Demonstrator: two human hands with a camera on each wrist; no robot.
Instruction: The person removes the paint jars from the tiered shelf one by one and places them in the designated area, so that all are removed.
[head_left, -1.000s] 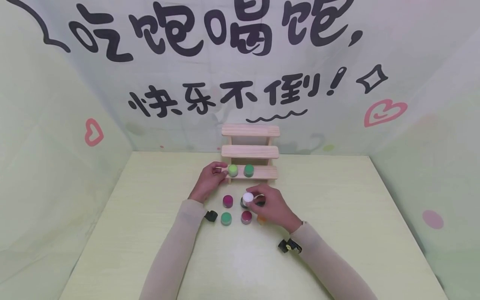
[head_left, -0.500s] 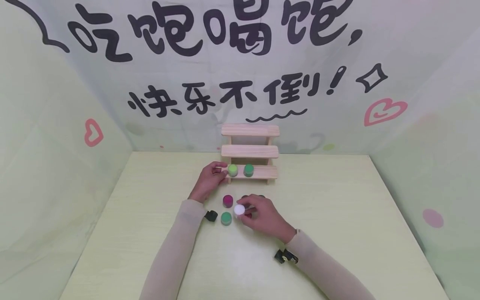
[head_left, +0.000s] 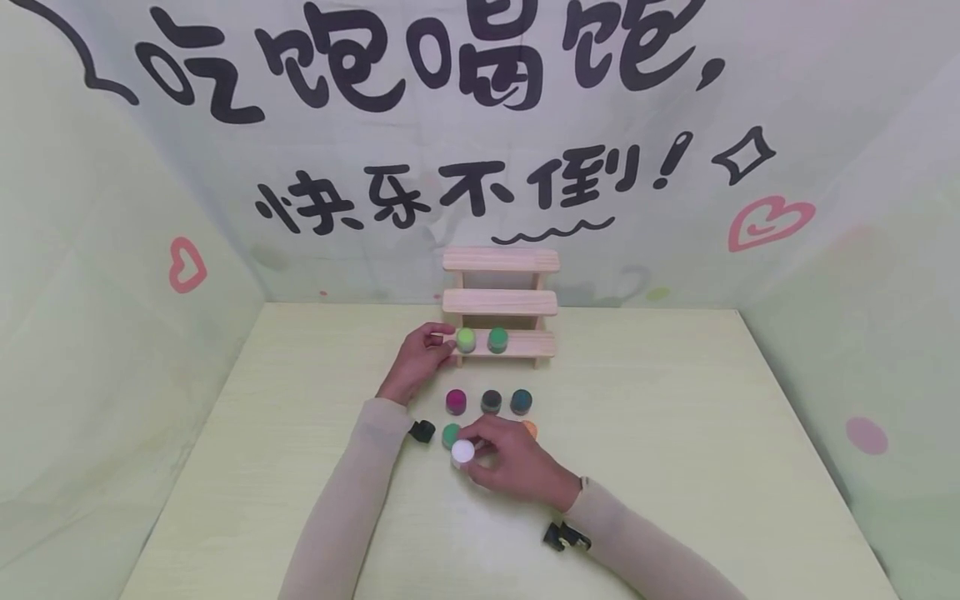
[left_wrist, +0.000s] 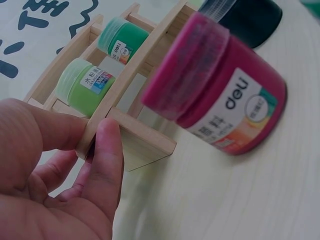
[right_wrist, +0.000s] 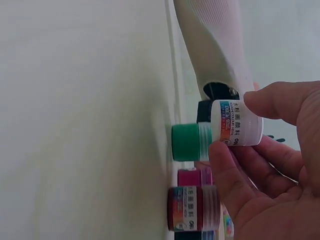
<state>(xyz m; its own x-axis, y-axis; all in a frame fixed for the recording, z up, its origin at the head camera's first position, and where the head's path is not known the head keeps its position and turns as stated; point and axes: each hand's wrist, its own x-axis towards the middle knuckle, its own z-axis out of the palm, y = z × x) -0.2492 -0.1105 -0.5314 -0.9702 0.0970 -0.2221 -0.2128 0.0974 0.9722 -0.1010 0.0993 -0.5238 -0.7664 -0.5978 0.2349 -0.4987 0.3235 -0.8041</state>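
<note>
My left hand (head_left: 416, 358) pinches the left end of the lowest step of a wooden tiered stand (head_left: 500, 302). Thumb and fingers meet across that plank in the left wrist view. A light green paint jar (head_left: 466, 340) and a green paint jar (head_left: 498, 340) stand on this step. My right hand (head_left: 521, 465) holds a white paint jar (head_left: 462, 452) between thumb and fingers, above the table. Behind it, another green jar (head_left: 451, 435) is partly covered. A dark red jar (right_wrist: 190, 209) shows in the right wrist view but is hidden by my hand from above.
On the table in front of the stand are a magenta jar (head_left: 456, 402), a blackish jar (head_left: 491, 402) and a dark teal jar (head_left: 521, 402). An orange jar (head_left: 530, 429) peeks out behind my right hand. A printed cloth backdrop (head_left: 360, 258) rises behind the stand.
Carrying the white paint jar, my right hand has come nearer to me and leftward, uncovering the blackish and dark teal jars. My left hand stays on the stand.
</note>
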